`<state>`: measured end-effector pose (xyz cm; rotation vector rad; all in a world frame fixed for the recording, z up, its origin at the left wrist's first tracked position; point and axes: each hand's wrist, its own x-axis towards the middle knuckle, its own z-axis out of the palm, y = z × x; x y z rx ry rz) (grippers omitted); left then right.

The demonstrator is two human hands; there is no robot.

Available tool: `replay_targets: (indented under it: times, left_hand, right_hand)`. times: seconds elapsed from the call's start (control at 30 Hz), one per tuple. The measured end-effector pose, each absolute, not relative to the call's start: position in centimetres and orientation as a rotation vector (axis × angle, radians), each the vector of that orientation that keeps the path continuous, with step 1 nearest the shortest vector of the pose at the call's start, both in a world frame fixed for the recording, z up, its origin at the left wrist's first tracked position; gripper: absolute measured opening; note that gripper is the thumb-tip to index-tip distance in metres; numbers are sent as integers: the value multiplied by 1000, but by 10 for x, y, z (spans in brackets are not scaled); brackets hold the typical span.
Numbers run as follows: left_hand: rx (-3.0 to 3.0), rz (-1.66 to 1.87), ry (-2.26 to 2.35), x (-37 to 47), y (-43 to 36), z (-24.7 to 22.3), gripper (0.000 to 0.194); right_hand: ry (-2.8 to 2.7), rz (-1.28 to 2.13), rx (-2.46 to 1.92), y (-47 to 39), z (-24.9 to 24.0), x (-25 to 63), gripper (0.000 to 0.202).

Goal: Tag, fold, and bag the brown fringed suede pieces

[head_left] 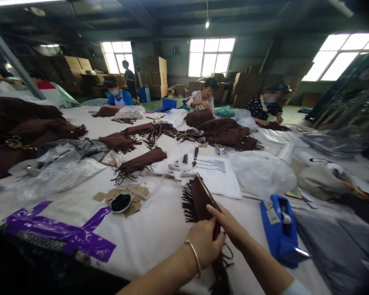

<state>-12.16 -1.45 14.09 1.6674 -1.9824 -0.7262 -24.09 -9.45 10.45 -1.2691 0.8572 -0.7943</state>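
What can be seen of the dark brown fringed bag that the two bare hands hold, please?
The dark brown fringed bag looks soft, like suede or cloth; which, I cannot tell. A narrow gold-coloured edge runs along its right side; thin dark strips fringe its left. It slants over the white-covered table, far end pointing forward. The left hand and right hand grip it, hiding its middle.

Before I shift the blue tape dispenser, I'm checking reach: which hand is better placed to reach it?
Probably the right hand: it is nearer the blue tape dispenser than the left hand, though both are on the fringed brown bag.
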Motion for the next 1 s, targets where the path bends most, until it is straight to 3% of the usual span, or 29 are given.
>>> replay_targets:
  times: [0.1,0.2,0.33,0.5,0.63,0.7,0.8,0.9,1.0]
  left_hand:
    - [1475,-967,-1893,-135,-4,129,46]
    - [1342,-1187,-1686,-120,-9,112,41]
    - [1406,-1494,-1212,-94,-28,91,53]
    - [1078,-1717,-1033,-89,-64,119,69]
    - [812,-1690,-815,-78,-95,143,64]
    - [698,-1657,-660,-62,-97,132,48]
    - [670,-1610,-402,-28,-70,88,27]
    - [755,-1599,-266,0,-20,46,18]
    - [826,-1628,-209,14,20,30,14]
  right_hand:
    - [873,-752,-1349,-91,105,-257,53]
    - [913,-727,-1250,-87,102,-273,43]
    - [932,-651,-1273,-94,119,-282,46]
    - [1001,-617,-1830,-117,188,-284,47]
    - [1156,-597,-2395,-108,226,-276,52]
    - [1129,-615,-2624,-91,208,-267,61]
    - [1009,-577,-2878,-58,130,-252,79]
    - [881,-536,-2920,-23,38,-245,86]
    - [890,-537,-2819,-3,-13,-248,79]
